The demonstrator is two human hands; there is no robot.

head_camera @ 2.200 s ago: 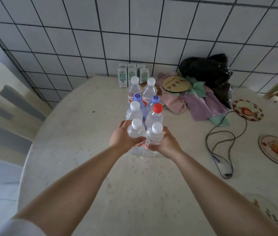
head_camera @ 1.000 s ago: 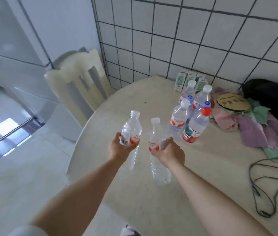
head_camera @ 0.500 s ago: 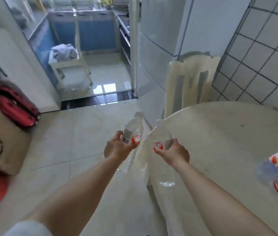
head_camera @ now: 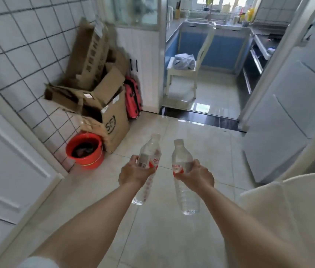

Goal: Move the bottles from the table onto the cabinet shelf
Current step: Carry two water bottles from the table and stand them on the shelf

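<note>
My left hand (head_camera: 133,174) grips a clear water bottle (head_camera: 149,153) with a red and white label around its middle, its white cap pointing up and away. A second clear bottle (head_camera: 182,182) of the same kind is held in my right hand (head_camera: 197,176). Both bottles hang over the tiled floor, a short gap between them. The table with the other bottles and the cabinet shelf are out of view.
Cardboard boxes (head_camera: 102,105) and a red bucket (head_camera: 85,151) stand against the tiled wall at left. A cream chair back (head_camera: 280,200) is at right, a grey fridge (head_camera: 292,105) behind it. A doorway opens onto a kitchen with a white chair (head_camera: 185,72).
I lifted both bottles off the table, and my view has swung left from the table to the floor and kitchen doorway. The hands keep their grip.
</note>
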